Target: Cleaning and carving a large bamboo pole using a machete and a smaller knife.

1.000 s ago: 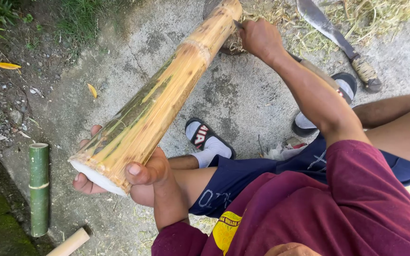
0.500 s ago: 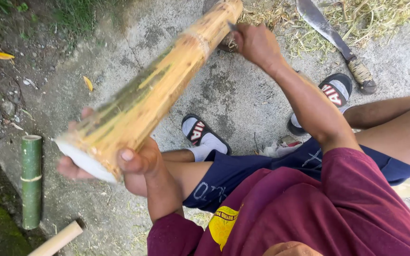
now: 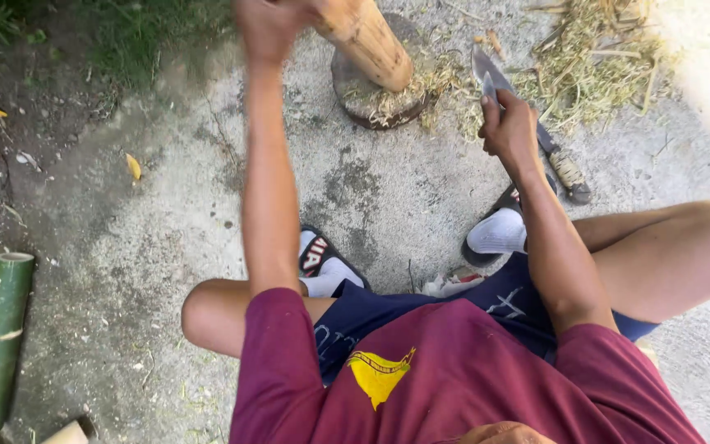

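Now left hand (image 3: 266, 25), blurred, grips the thick yellow bamboo pole (image 3: 367, 41) standing on the round wooden chopping block (image 3: 375, 103). Right hand (image 3: 509, 127) rests fingers on the long steel machete blade (image 3: 495, 82); grip not closed around it.

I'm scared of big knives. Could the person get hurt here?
Maybe. The right hand reaches onto the big knife near its blade, so a finger might get cut. The left hand alone holds the bamboo pole standing on the round block; it might tip or slip. Both feet in open sandals sit close below.

Daylight; top-right glare, top blurred.
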